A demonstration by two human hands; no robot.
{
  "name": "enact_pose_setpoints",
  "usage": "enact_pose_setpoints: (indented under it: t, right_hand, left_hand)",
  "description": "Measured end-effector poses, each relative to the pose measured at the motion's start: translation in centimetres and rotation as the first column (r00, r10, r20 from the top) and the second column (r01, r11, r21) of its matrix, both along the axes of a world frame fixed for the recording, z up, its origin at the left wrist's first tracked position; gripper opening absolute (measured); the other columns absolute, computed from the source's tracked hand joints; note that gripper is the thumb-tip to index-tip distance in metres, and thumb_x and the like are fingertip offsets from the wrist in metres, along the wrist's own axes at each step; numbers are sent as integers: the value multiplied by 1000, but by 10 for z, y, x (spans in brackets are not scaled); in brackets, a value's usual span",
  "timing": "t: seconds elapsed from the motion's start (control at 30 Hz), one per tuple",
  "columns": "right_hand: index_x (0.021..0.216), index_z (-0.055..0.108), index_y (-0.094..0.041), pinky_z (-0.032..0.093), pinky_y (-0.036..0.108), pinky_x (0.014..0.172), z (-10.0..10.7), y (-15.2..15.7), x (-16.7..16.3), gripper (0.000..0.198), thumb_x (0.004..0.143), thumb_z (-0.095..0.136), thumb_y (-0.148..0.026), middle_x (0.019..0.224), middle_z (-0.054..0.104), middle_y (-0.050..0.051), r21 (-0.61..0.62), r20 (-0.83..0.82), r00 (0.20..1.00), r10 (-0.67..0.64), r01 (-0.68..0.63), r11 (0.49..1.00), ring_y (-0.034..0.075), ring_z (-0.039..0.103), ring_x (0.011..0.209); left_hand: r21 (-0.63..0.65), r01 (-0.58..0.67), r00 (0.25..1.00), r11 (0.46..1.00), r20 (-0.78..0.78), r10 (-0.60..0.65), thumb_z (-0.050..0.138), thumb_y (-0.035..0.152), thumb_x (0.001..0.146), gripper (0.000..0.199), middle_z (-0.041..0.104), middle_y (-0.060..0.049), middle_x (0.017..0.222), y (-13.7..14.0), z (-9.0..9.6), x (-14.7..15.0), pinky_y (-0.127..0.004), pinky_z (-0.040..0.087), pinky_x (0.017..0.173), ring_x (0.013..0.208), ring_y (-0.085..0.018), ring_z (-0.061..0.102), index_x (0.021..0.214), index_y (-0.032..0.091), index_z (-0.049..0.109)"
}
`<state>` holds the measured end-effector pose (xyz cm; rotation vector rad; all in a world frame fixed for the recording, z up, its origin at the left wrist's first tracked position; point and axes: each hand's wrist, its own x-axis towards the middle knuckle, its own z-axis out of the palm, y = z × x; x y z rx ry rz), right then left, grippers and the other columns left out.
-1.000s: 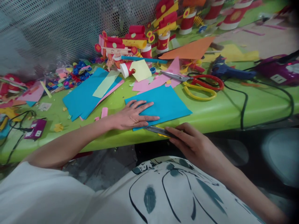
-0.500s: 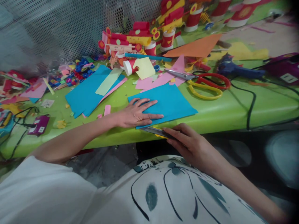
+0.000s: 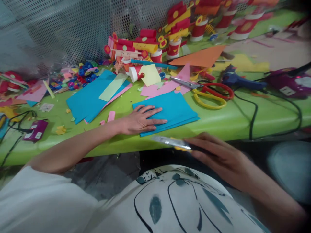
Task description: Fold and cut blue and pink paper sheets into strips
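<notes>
Blue paper lies near the front edge of the bench, layers showing along its near side. Left hand rests flat upon it, fingers spread and gripping nothing. Right hand has its fingers wrapped round a knife, somewhat blurred, blade pointing left, just clear of the paper's near edge. Scissors lie beyond, blades over pink paper. A glue gun rests to their right.

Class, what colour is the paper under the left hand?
The paper is blue; it shows best in the head view.
</notes>
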<state>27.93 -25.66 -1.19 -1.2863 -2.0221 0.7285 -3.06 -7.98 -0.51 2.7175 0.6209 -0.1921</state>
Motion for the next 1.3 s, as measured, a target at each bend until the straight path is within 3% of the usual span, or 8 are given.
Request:
enact_pose_setpoints:
  t: [0.1, 0.2, 0.37, 0.57, 0.77, 0.93, 1.1, 1.3]
  right_hand:
    - [142, 72, -32, 59, 30, 64, 6, 14, 33, 41, 107, 60, -48, 111, 71, 9, 183, 97, 957, -274, 253, 950, 19, 71, 85]
    - [141, 73, -20, 60, 40, 75, 2, 41, 52, 51, 108, 52, -53, 115, 69, 16, 328, 290, 842, -456, 360, 873, 25, 70, 90]
    - [143, 73, -20, 57, 44, 82, -14, 82, 58, 48, 109, 49, -44, 118, 69, 17, 398, 403, 791, -460, 302, 867, 30, 68, 99]
    - [141, 73, -22, 59, 44, 88, -27, 94, 62, 42, 107, 55, -38, 114, 70, 15, 482, 375, 814, -443, 237, 843, 30, 68, 103]
    - [140, 72, -27, 62, 50, 87, -37, 95, 62, 40, 104, 59, -35, 109, 69, 15, 572, 293, 840, -457, 230, 788, 33, 69, 98]
    - [145, 69, -32, 63, 49, 83, -43, 94, 64, 44, 102, 61, -35, 109, 68, 13, 598, 228, 858, -460, 249, 762, 33, 70, 97]
    - [147, 67, -30, 63, 48, 83, -43, 92, 68, 45, 102, 61, -35, 111, 68, 13, 563, 193, 873, -447, 274, 779, 32, 70, 100]
    - [146, 67, -25, 62, 47, 84, -42, 93, 70, 44, 103, 60, -35, 112, 69, 15, 537, 170, 875, -454, 304, 787, 32, 70, 101]
  left_hand:
    - [13, -13, 999, 1000, 51, 12, 42, 60, 116, 58, 27, -1, 186, 1, -4, -1, -61, 16, 137, 172, -35, 22, 171, 45, 41]
    - [20, -23, 997, 1000, 78, 22, 42, 60, 115, 59, 32, -3, 184, 1, -4, -2, -55, 16, 138, 172, -32, 25, 171, 39, 43]
    - [114, -33, 995, 993, 101, 22, 39, 56, 118, 52, 50, -8, 175, -3, 5, 1, -50, 25, 133, 163, -30, 42, 155, 30, 63]
    - [222, -130, 989, 966, 97, 111, 50, 39, 116, 35, 73, -12, 144, -22, 23, 15, -57, 32, 122, 136, -33, 64, 131, 25, 77]
    - [-13, -381, 922, 925, 67, 381, 62, 22, 104, 31, 77, -10, 122, -34, 30, 31, -37, 56, 88, 109, -26, 75, 135, 21, 70]
    - [-280, -471, 836, 836, 162, 525, 69, 18, 93, 40, 81, -4, 106, -3, 33, 21, -30, 61, 77, 92, -19, 78, 132, 25, 68]
    - [5, -539, 824, 842, 214, 525, 66, 24, 98, 11, 81, -8, 106, 58, 43, 9, -34, 61, 80, 91, -21, 77, 104, 20, 75]
    - [238, -475, 879, 847, 174, 444, 58, 19, 102, 23, 79, -15, 122, 101, 42, 15, -46, 56, 105, 115, -28, 72, 100, 16, 80]
